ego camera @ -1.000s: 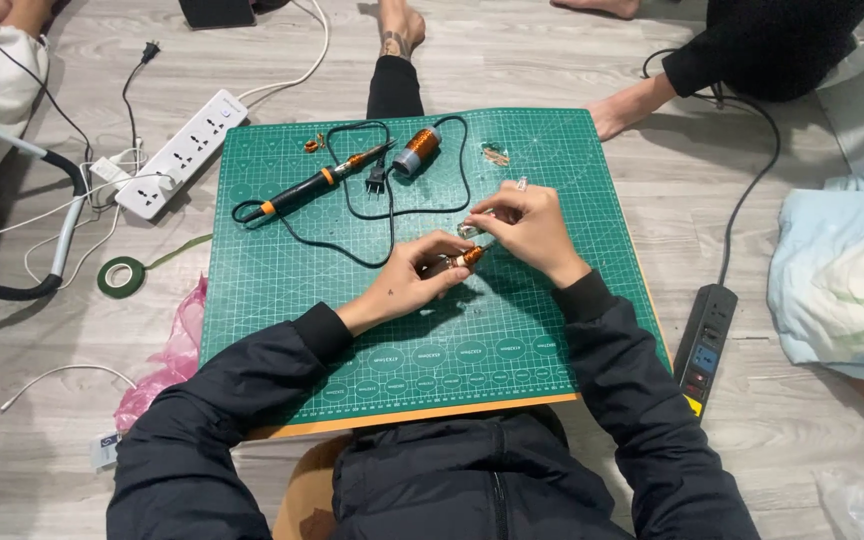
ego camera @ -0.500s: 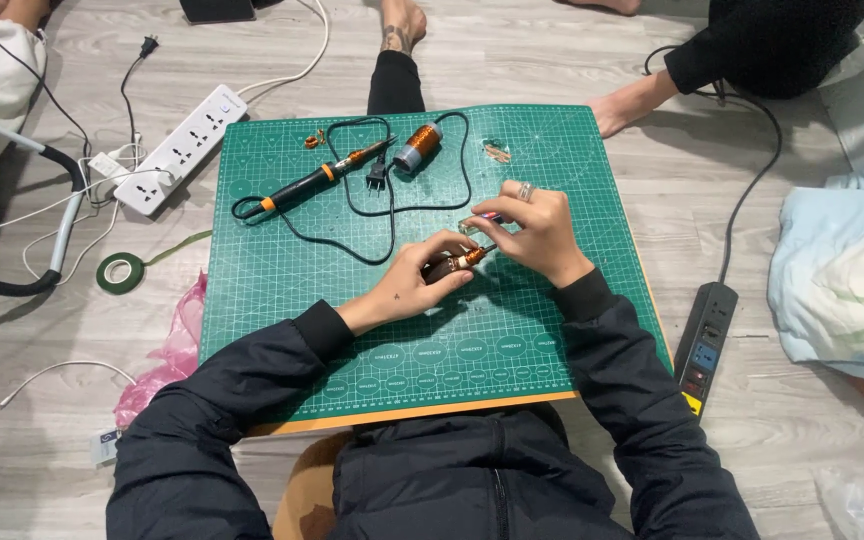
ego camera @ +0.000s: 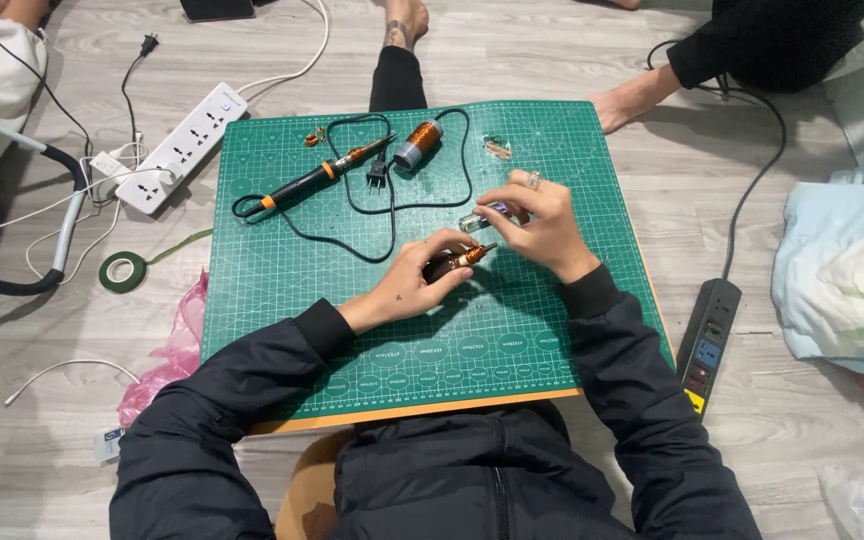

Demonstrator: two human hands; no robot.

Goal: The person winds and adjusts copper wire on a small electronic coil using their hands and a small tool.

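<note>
The left hand (ego camera: pixel 407 285) is closed around a small dark cylindrical part with an orange tip (ego camera: pixel 455 262), held just above the middle of the green cutting mat (ego camera: pixel 512 340). The right hand (ego camera: pixel 542 225) is pinched narrowly on a small clear, silvery component (ego camera: pixel 480 217), held just beyond the orange tip; whether the two pieces touch cannot be told. A ring is seen on one right finger.

Both held pieces are judged light, rigid and small enough to slip; the clear one appears fragile. A hold at the dark body is judged safest, clear of the orange tip and of any fine leads.

Farther up the mat, a soldering iron (ego camera: pixel 317 178) with a black and orange handle lies with its black cord (ego camera: pixel 392 205) looped around, its plug beside a copper wire spool (ego camera: pixel 418 143). Small loose parts (ego camera: pixel 497 148) rest near the far edge. Off the mat to the left lie a white power strip (ego camera: pixel 180 142) and a roll of green tape (ego camera: pixel 122 270); a black power strip (ego camera: pixel 707 345) lies to the right. Another person's foot (ego camera: pixel 627 100) rests on the floor beyond.
</note>
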